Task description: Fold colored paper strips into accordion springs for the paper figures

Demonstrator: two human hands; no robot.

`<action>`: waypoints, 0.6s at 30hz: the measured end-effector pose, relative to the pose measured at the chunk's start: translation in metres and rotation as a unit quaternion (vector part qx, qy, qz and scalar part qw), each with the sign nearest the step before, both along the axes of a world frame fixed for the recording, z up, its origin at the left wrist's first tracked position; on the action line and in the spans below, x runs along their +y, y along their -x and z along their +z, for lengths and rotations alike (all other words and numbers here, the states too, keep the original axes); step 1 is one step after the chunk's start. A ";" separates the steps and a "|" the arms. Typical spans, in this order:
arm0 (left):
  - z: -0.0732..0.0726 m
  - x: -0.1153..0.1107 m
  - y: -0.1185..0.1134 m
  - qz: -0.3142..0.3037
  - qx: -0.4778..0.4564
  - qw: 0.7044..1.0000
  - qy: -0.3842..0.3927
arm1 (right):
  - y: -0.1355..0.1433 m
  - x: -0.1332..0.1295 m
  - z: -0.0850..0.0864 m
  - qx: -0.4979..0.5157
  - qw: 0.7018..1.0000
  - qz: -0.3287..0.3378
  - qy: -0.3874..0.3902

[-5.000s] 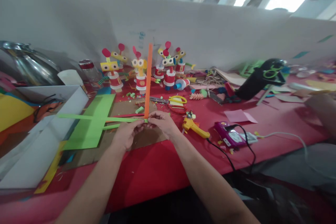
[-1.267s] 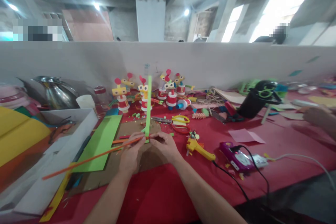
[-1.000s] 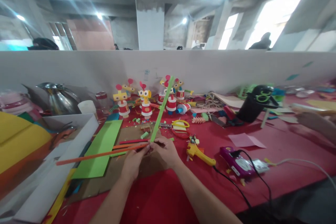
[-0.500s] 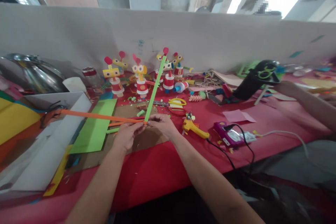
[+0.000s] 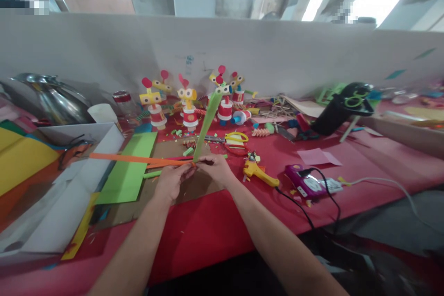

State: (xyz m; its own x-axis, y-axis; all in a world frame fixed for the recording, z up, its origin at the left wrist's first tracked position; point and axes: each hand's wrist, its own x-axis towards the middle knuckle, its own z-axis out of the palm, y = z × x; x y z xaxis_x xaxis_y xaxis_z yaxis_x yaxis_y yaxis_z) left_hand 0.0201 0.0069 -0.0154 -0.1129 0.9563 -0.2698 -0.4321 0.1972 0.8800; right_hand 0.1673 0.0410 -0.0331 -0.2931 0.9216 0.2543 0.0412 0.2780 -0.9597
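Two long paper strips meet at my fingertips above a piece of brown cardboard (image 5: 197,187). The orange paper strip (image 5: 121,158) stretches out to the left, and my left hand (image 5: 175,178) pinches it near its right end. From the same joint a green paper strip (image 5: 206,125) rises up and away, slightly blurred. My right hand (image 5: 215,169) pinches the joint from the right side. Their crossing is mostly covered by my fingers. A light green paper sheet (image 5: 128,171) lies left of my left hand. Scissors (image 5: 236,138) with yellow handles lie beyond my right hand.
Several paper-cup figures (image 5: 189,111) stand at the back by the grey partition. A yellow glue gun (image 5: 260,173) and a purple power socket (image 5: 305,182) with cords lie to the right. A white box (image 5: 69,194) stands left, with a steel jug (image 5: 57,99) behind it.
The green strip has swung and blurred slightly while my hands stay pinched at the joint. Another person's arm at the right has left the view. The camera view has shifted slightly.
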 end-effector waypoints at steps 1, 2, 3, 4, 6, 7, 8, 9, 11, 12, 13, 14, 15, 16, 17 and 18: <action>-0.001 0.000 0.000 0.005 0.006 1.000 0.000 | 0.000 0.000 0.000 -0.017 1.000 -0.002 -0.026; -0.002 0.001 0.000 0.009 0.012 1.000 0.000 | -0.001 0.000 0.000 -0.033 0.998 -0.007 -0.051; -0.002 0.001 0.000 0.012 0.016 1.000 0.000 | -0.001 0.000 0.000 -0.047 0.996 -0.013 -0.076; -0.003 0.001 0.000 0.013 0.016 1.000 -0.001 | -0.002 -0.001 0.001 -0.057 0.993 -0.016 -0.098; -0.003 0.002 0.000 0.012 0.005 1.000 -0.003 | -0.003 -0.002 0.002 -0.068 0.989 -0.008 -0.133; -0.003 0.002 0.000 0.011 0.001 1.000 -0.002 | -0.004 -0.002 0.002 -0.072 0.986 -0.003 -0.149; -0.003 0.002 0.000 0.012 -0.002 1.000 0.000 | -0.005 -0.003 0.003 -0.077 0.983 -0.001 -0.168; -0.002 0.002 0.000 0.015 -0.004 1.000 0.002 | -0.006 -0.003 0.003 -0.084 0.978 0.000 -0.189; -0.002 0.003 0.001 0.023 -0.009 1.000 0.004 | -0.009 -0.003 0.002 -0.104 0.967 -0.002 -0.232; -0.001 0.003 0.001 0.025 -0.011 1.000 0.004 | -0.010 -0.002 0.001 -0.116 0.961 -0.003 -0.251; -0.002 0.003 0.001 0.024 -0.013 1.000 0.005 | -0.011 -0.002 0.000 -0.128 0.955 -0.003 -0.266; -0.002 0.003 0.002 0.020 -0.012 1.000 0.006 | -0.012 -0.002 -0.001 -0.139 0.951 -0.003 -0.278; -0.002 0.004 0.002 0.015 -0.011 1.000 0.005 | -0.012 -0.002 -0.002 -0.145 0.947 -0.004 -0.287; -0.003 0.003 0.002 0.009 -0.010 1.000 0.002 | -0.012 -0.003 -0.002 -0.147 0.945 -0.006 -0.292; -0.004 0.003 0.002 0.007 -0.010 1.000 -0.003 | -0.011 -0.004 -0.003 -0.145 0.946 -0.006 -0.290; -0.004 0.003 0.002 0.007 -0.009 1.000 -0.007 | -0.010 -0.005 -0.004 -0.138 0.950 -0.008 -0.279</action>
